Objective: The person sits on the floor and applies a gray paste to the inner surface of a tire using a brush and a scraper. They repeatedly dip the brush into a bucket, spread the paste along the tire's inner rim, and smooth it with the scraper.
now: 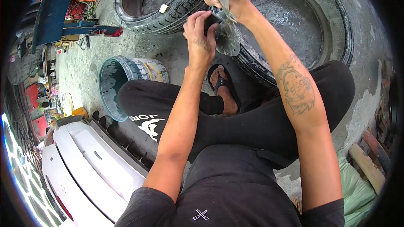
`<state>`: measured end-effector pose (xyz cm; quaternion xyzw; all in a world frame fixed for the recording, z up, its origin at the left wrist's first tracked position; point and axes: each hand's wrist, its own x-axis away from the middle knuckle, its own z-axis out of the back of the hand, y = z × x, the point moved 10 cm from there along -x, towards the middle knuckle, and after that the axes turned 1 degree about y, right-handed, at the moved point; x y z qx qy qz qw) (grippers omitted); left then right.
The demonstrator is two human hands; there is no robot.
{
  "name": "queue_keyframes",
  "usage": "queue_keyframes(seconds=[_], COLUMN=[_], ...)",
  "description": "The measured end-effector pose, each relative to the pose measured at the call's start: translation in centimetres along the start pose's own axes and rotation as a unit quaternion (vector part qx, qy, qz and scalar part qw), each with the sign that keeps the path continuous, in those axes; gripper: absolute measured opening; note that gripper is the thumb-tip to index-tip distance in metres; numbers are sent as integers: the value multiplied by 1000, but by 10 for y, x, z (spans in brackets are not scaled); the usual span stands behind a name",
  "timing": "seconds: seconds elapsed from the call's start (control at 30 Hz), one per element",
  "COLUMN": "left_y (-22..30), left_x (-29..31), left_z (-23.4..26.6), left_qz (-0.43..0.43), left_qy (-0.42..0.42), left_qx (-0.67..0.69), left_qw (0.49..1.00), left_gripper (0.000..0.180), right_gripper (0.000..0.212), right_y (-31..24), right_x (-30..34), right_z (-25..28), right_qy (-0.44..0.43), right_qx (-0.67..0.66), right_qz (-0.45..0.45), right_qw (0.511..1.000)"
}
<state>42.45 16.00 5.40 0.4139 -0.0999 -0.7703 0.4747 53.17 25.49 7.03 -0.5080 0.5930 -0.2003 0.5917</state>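
Observation:
My right hand [239,7] grips a translucent grey plastic piece [227,38] with a curved, irregular outline. It is raised near the top of the view, with part above the hand and part hanging below. Close beside it, my left hand [199,38] has its fingers curled round a small dark, flat pad [211,20]. This pad is against or very near the plastic piece; whether they touch I cannot tell. Both hands are above the gap between two tyres.
One tyre [168,21] lies at the top left with a small whitish scrap [163,8] on it. A larger tyre [338,25] with a wet-looking grey inside lies at the right. A tipped-looking bucket [153,69] stands by my left knee. A white car bumper [101,155] lies lower left.

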Motion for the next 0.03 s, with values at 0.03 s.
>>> queue_keyframes(seconds=[0.03], left_y=[-7], left_x=[-1], left_z=[-10], left_qz=[18], left_qy=[-55], left_qx=[7], left_qw=[998], left_gripper=[43], right_gripper=[36], right_y=[-37], right_x=[5], right_z=[-11], right_qy=[-7], right_qx=[209], right_qz=[228], right_qw=[951])
